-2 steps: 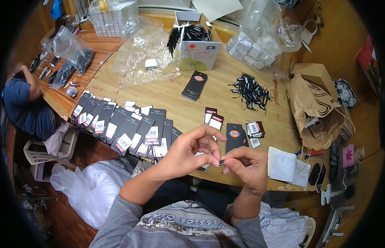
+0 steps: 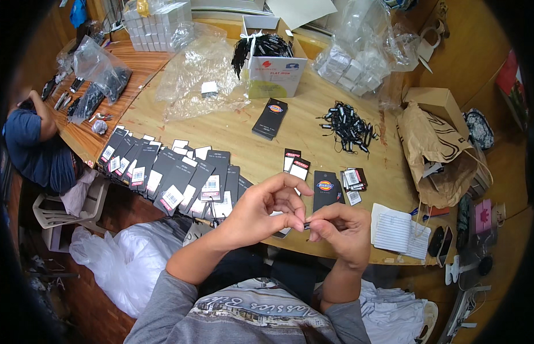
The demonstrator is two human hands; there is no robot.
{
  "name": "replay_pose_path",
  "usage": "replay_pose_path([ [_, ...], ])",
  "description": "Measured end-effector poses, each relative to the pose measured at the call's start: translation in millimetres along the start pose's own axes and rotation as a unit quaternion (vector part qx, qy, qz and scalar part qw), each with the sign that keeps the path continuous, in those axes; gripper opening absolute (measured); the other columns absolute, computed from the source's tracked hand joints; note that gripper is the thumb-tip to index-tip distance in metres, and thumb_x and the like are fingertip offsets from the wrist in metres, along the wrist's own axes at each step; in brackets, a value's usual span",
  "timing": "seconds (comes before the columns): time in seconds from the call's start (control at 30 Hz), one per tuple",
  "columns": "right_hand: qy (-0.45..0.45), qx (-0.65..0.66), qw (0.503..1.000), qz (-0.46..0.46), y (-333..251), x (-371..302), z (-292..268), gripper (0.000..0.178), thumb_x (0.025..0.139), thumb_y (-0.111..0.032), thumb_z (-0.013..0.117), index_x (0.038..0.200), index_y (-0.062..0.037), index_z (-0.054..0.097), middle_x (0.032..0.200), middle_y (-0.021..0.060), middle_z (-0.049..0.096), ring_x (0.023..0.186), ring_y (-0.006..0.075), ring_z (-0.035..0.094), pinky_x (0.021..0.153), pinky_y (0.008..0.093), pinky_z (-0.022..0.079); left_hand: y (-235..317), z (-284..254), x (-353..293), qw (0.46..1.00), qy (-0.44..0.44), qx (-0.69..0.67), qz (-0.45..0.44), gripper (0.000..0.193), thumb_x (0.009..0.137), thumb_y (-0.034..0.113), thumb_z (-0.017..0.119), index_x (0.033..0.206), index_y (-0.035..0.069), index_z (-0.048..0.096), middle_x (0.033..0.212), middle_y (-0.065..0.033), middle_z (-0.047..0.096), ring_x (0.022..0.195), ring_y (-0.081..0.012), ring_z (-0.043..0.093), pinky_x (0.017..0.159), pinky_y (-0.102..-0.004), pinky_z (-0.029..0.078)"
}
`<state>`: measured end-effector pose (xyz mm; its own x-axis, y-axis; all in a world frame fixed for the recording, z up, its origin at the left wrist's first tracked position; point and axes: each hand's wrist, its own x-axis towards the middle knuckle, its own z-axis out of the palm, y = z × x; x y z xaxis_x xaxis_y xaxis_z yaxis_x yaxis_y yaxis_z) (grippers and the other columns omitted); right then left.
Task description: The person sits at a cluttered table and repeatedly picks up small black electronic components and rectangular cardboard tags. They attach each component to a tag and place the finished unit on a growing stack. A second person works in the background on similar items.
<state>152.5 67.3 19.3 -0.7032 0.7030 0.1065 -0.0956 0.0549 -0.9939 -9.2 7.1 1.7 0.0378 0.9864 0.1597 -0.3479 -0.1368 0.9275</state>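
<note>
The left hand (image 2: 252,209) and the right hand (image 2: 344,229) come together fingertip to fingertip, both pinching one small, dark, narrow piece (image 2: 306,226). It lies directly between them, right of the left thumb and left of the right — neither hand is clearly nearer. Its long axis seems to run crosswise, though fingers cover too much to be sure. The landmark is the black rectangular card with a coloured oval emblem (image 2: 323,196); the piece sits on its near side, slightly left. Left of the card spreads a fan of long black card tags with white labels (image 2: 178,179). Right of it, and nearer, lies a white lined paper notebook (image 2: 389,228). Beyond it — slightly right — is a heap of thin black cord loops (image 2: 347,127).
</note>
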Motion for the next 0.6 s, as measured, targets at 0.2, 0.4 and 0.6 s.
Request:
replay_pose_path([
  [0.2, -0.017, 0.040, 0.999, 0.002, -1.3, -1.2, 1.3, 0.005, 0.072, 0.000, 0.059, 0.075, 0.0043, 0.058, 0.065, 0.0068, 0.057, 0.055, 0.0088, 0.052, 0.049, 0.0184, 0.042, -11.7, -2.9, 2.1, 0.995, -0.020, 0.041, 0.088, 0.040, 0.065, 0.003, 0.067, 0.097, 0.000, 0.044, 0.086, -0.0056, 0.051, 0.081, -0.0108, 0.050, 0.073, -0.0255, 0.040],
  [0.4, 0.012, 0.070, 0.997, 0.012, -0.7, 4.3, -0.1, 0.007, 0.074, -0.001, 0.057, 0.078, 0.0044, 0.058, 0.063, 0.0060, 0.056, 0.054, 0.0079, 0.052, 0.048, 0.0178, 0.041, -3.7, -2.4, -3.5, 0.998, -0.023, -0.031, -0.055, 0.019, 0.072, 0.003, 0.061, 0.088, -0.001, 0.051, 0.074, -0.0014, 0.053, 0.070, -0.0081, 0.052, 0.063, -0.0208, 0.042],
  [0.6, 0.012, 0.063, 0.998, 0.006, -1.3, 6.7, -1.7, 0.006, 0.075, -0.001, 0.057, 0.077, 0.0042, 0.058, 0.061, 0.0050, 0.055, 0.052, 0.0074, 0.051, 0.047, 0.0173, 0.040, -0.7, -3.5, -8.8, 0.987, 0.020, 0.144, 0.075, 0.005, 0.073, 0.004, 0.057, 0.075, 0.000, 0.055, 0.067, -0.0022, 0.052, 0.063, -0.0077, 0.050, 0.056, -0.0204, 0.039],
])
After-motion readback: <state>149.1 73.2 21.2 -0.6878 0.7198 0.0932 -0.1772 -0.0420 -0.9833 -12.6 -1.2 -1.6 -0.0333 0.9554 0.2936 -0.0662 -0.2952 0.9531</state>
